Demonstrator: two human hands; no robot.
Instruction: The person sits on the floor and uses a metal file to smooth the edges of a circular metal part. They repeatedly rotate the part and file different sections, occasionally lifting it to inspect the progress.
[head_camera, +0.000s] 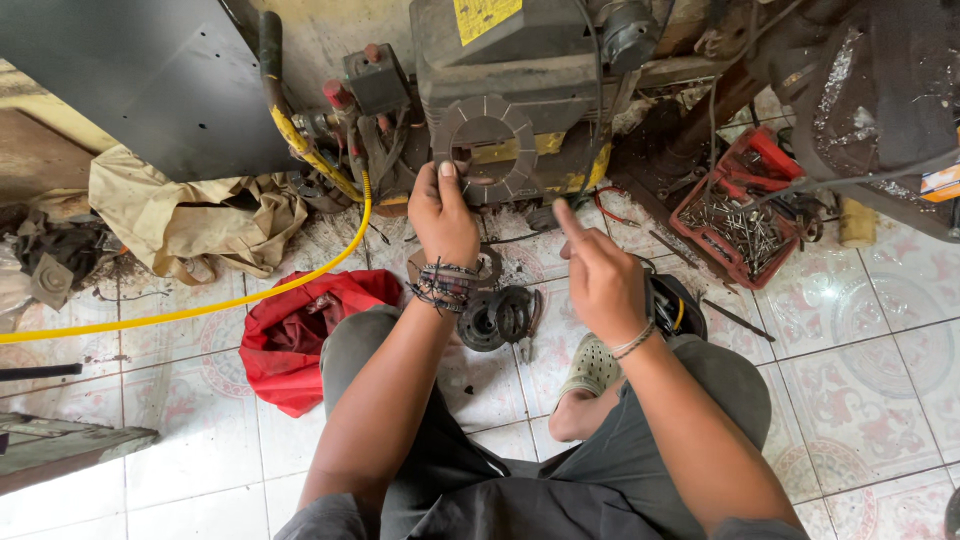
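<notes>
My left hand (444, 215) holds up a flat grey ring-shaped gasket (487, 148) with notched, segmented edges, gripped at its lower left between thumb and fingers. The ring stands upright in front of a dark machine housing (520, 70). My right hand (597, 275) is to the right and a little lower, holding nothing, index finger stretched toward the ring without touching it. Below the hands, round black metal parts (497, 318) lie on the tiled floor between my knees. Dark bracelets circle my left wrist, a thin band my right.
A red tray of nails and screws (738, 222) sits to the right. A yellow hose (200, 310) runs across the floor on the left, beside a red cloth (290, 340) and a beige cloth (180, 215). A dark metal panel (140, 80) leans at upper left.
</notes>
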